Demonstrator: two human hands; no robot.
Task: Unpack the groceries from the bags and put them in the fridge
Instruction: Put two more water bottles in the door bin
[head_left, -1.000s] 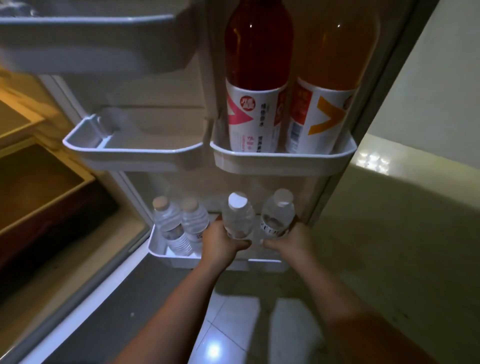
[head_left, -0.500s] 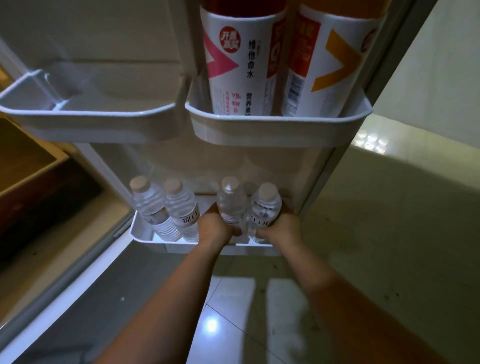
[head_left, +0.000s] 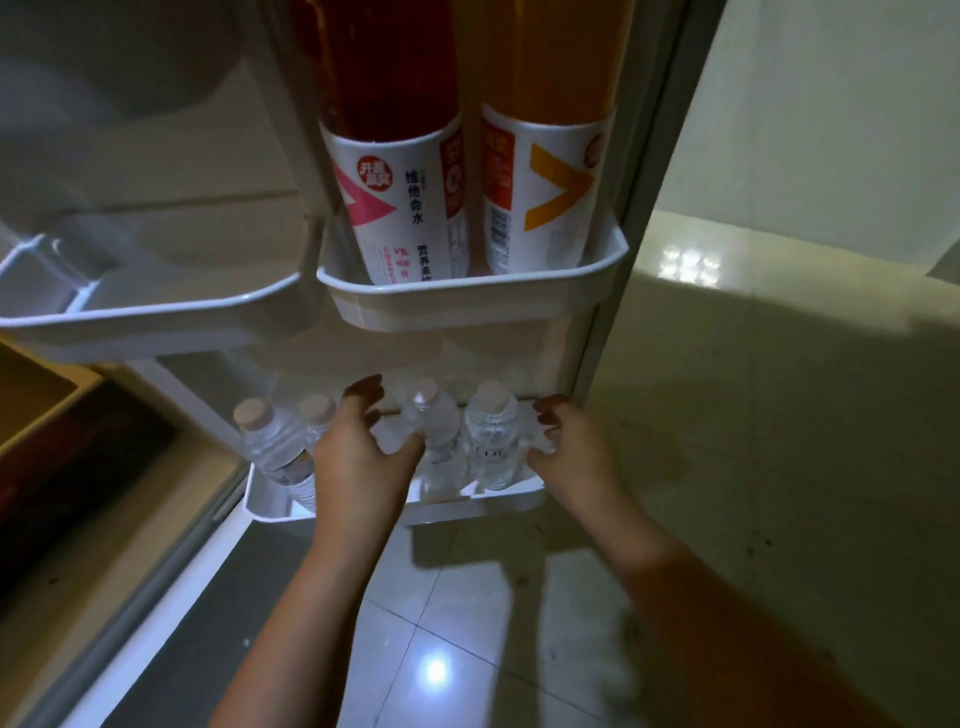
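Glossy tiled floor (head_left: 441, 613) and pale wall (head_left: 831, 104).

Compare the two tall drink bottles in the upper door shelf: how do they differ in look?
The left tall bottle holds dark red liquid, and its white label bears a pink-red arrow shape; the right tall bottle holds orange liquid, and its label bears an orange arrow shape. The left one shows large printed characters facing the camera; the right one shows a barcode on its side. Both stand upright, side by side, in the same upper door shelf.

Both arms reach forward, left hand (head_left: 358, 457) and right hand (head_left: 569, 457) loosely spread.
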